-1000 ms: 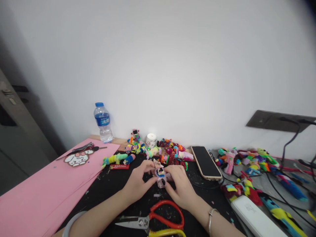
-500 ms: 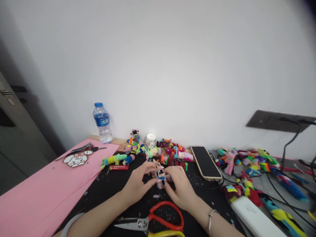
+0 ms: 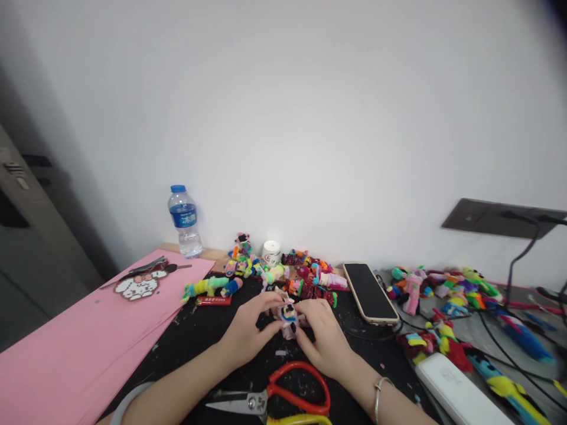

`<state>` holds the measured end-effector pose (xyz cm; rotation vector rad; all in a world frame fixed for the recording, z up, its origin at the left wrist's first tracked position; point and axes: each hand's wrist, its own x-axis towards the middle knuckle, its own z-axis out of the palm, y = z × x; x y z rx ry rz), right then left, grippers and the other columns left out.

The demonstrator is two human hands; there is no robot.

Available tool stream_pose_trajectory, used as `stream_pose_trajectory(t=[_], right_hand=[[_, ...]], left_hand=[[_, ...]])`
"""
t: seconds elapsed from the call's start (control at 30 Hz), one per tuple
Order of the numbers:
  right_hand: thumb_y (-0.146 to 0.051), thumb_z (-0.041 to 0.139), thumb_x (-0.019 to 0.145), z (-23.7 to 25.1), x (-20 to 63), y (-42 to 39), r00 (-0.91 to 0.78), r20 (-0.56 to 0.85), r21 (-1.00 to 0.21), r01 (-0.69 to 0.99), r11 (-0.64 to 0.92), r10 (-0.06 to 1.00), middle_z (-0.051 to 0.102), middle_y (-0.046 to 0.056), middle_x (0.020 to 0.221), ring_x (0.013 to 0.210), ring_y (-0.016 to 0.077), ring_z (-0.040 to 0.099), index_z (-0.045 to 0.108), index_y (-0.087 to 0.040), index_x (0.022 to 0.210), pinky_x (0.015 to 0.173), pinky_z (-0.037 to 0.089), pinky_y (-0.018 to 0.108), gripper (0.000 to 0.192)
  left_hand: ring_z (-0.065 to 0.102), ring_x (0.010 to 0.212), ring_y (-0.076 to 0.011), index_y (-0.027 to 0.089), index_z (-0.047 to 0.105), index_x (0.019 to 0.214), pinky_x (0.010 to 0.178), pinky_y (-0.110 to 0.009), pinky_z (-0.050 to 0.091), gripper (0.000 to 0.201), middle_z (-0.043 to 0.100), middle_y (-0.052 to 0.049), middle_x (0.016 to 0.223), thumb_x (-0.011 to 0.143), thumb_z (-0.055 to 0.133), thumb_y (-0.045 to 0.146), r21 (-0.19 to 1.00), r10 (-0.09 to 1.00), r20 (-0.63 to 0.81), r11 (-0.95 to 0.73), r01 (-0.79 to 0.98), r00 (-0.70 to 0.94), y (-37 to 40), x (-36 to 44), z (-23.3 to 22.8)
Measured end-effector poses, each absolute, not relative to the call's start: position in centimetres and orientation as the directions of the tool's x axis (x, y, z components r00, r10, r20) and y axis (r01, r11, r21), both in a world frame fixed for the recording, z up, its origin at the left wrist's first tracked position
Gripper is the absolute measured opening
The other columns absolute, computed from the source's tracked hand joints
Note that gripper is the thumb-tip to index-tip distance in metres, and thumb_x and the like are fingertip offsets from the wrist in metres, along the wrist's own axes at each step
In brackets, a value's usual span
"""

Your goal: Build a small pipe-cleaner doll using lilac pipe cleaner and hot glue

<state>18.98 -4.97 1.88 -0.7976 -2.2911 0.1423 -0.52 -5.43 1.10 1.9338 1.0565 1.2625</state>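
Observation:
Between my two hands, over the black mat [image 3: 177, 360], is a small fuzzy pipe-cleaner figure [image 3: 289, 313], pale pink with blue, yellow and black parts. My left hand [image 3: 248, 323] pinches its left side with thumb and fingers. On the other side my right hand [image 3: 322, 332] is closed on it, thumb low and fingers over the top. Part of the figure is hidden by the fingers. Just below the hands lie scissors [image 3: 299, 386] with red handles, blades pointing left. A yellow handle [image 3: 299, 419] shows under them at the bottom edge.
Several pipe-cleaner figures [image 3: 310, 283] lie behind my hands, beside a white cup-like roll [image 3: 271, 254]. A water bottle [image 3: 185, 224] stands at the wall. Pink paper [image 3: 88, 354] covers the left. To the right are a phone [image 3: 370, 292], a white power bank [image 3: 460, 389], cables and more figures.
Both hands keep their hold on the pipe-cleaner figure, almost unmoved. The whole view has shifted very slightly.

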Motion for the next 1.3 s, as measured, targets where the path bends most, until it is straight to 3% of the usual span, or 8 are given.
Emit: stream_pose_trajectory(t=[0.53,0.93,1.2,1.3], right_hand=[[-0.011,0.046,0.084,1.5,19.0,-4.9,-0.561,0.585,-0.307,0.514,0.801,0.585,0.059,0.008,0.094,0.083,0.0212,0.051,0.048,-0.016,0.108,0.076,0.037,0.037,0.025],[-0.009,0.045,0.083,1.3,19.2,-4.7,-0.534,0.605,-0.314,0.521,0.794,0.59,0.059,0.009,0.103,0.092,0.0229,0.052,0.046,-0.016,0.112,0.081,0.037,0.039,0.03],[-0.006,0.042,0.08,1.1,19.2,-4.4,-0.5,0.595,-0.33,0.562,0.758,0.63,0.057,0.009,0.105,0.095,0.0235,0.051,0.047,-0.017,0.112,0.084,0.035,0.039,0.034],[-0.003,0.043,0.072,0.9,19.2,-4.3,-0.473,0.557,-0.338,0.622,0.706,0.683,0.056,0.008,0.105,0.097,0.0243,0.049,0.048,-0.016,0.11,0.086,0.034,0.04,0.041]], left_hand=[[0.062,0.079,-0.0161,0.022,0.055,0.1,0.073,-0.027,0.049,0.025,0.065,-0.002,0.094,0.077,0.062,0.021,0.77,0.854,0.471,-0.52,0.369,0.221,-5.5,-0.4,1.3],[0.06,0.08,-0.0147,0.022,0.052,0.103,0.074,-0.027,0.049,0.026,0.063,-0.002,0.097,0.079,0.06,0.019,0.783,0.857,0.469,-0.516,0.347,0.215,-5.4,-0.5,1.4],[0.058,0.087,-0.0164,0.022,0.049,0.105,0.077,-0.03,0.048,0.025,0.06,-0.003,0.099,0.081,0.056,0.019,0.812,0.867,0.498,-0.48,0.333,0.037,-4.4,-0.8,0.6],[0.056,0.092,-0.0179,0.022,0.048,0.105,0.078,-0.031,0.047,0.024,0.058,-0.004,0.098,0.082,0.055,0.021,0.824,0.871,0.49,-0.456,0.337,-0.02,-3.9,-0.9,0.5]])
